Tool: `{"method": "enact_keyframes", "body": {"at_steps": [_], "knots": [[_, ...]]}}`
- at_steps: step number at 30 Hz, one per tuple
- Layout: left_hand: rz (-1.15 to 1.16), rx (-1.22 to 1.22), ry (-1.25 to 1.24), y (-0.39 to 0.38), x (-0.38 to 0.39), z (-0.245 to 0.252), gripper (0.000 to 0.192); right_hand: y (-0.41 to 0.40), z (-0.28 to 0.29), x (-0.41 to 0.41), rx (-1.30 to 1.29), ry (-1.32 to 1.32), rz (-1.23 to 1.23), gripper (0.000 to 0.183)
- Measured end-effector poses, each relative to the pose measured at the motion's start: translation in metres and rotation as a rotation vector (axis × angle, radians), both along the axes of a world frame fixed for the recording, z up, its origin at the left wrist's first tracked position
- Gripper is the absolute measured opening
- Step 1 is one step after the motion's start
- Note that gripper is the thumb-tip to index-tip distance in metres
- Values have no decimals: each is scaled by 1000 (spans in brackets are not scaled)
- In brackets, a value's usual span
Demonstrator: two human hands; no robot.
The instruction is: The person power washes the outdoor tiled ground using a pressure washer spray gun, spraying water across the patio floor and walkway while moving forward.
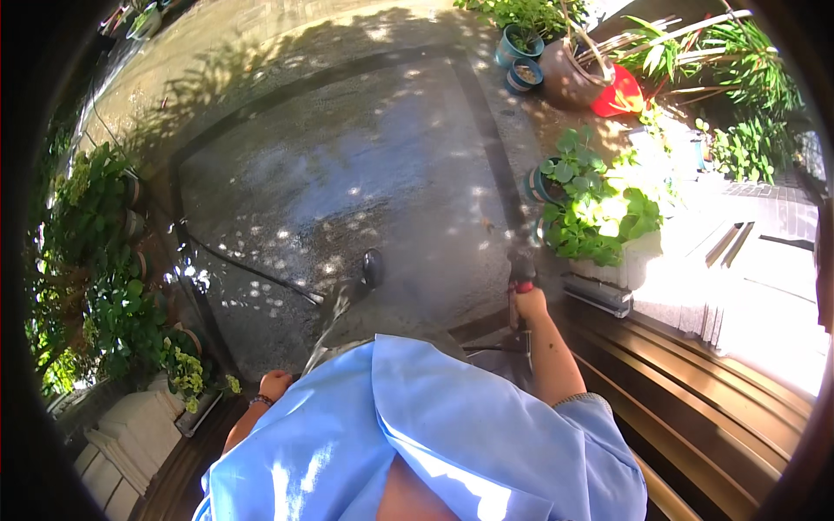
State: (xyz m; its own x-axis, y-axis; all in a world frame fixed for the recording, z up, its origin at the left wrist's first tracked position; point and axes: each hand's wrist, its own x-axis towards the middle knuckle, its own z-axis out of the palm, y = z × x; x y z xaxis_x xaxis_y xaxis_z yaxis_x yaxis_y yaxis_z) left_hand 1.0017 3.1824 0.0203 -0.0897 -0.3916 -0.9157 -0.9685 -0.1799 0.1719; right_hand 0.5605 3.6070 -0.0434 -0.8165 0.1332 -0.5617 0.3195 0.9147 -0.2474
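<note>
My right hand [532, 305] is wrapped around the grip of a hose spray gun [520, 268], dark with a red part next to my fingers. The nozzle points forward, and a blurred haze like fine spray hangs over the floor to its left. At my left side, my left hand [277, 384] hangs curled beside the blue shirt [365, 417], with a beaded bracelet [262, 400] on the wrist. Its fingers are partly turned away, and I see no object in it. One dark shoe tip [373, 267] shows on the wet grey paving [306, 143], which has a darker border.
A black hose or cable [254, 266] crosses the floor on the left. Potted plants [130, 293] line the left side. On the right stand a leafy plant [599, 215], a large brown pot [570, 71] and a red item [618, 94]. Bronze door tracks [684, 391] run close by my right.
</note>
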Motion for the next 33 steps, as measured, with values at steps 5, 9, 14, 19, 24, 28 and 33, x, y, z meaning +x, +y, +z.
{"method": "enact_keyframes", "body": {"at_steps": [5, 9, 14, 19, 24, 28, 33], "knots": [[220, -44, 91, -43, -45, -29, 37, -61, 57, -53, -386, -128, -173, 12], [340, -4, 61, -23, -40, -37, 35, -15, 40, -22, 196, -219, 22, 36], [115, 46, -34, -2, -51, -23, 33, -65, 43, -117, -404, -223, -144, 12], [582, 35, 134, 28, -31, -50, 33, -73, 64, -139, -723, -240, -143, 7], [-223, -204, 171, 128, 69, -97, 27, -2, 33, -94, 147, -259, 143, 38], [-177, -152, 93, 167, 43, -98, 38, -56, 29, -166, -659, -339, -133, 9], [103, -294, 44, 177, -25, -55, 38, -33, 29, -165, -503, -284, -117, 8]]}}
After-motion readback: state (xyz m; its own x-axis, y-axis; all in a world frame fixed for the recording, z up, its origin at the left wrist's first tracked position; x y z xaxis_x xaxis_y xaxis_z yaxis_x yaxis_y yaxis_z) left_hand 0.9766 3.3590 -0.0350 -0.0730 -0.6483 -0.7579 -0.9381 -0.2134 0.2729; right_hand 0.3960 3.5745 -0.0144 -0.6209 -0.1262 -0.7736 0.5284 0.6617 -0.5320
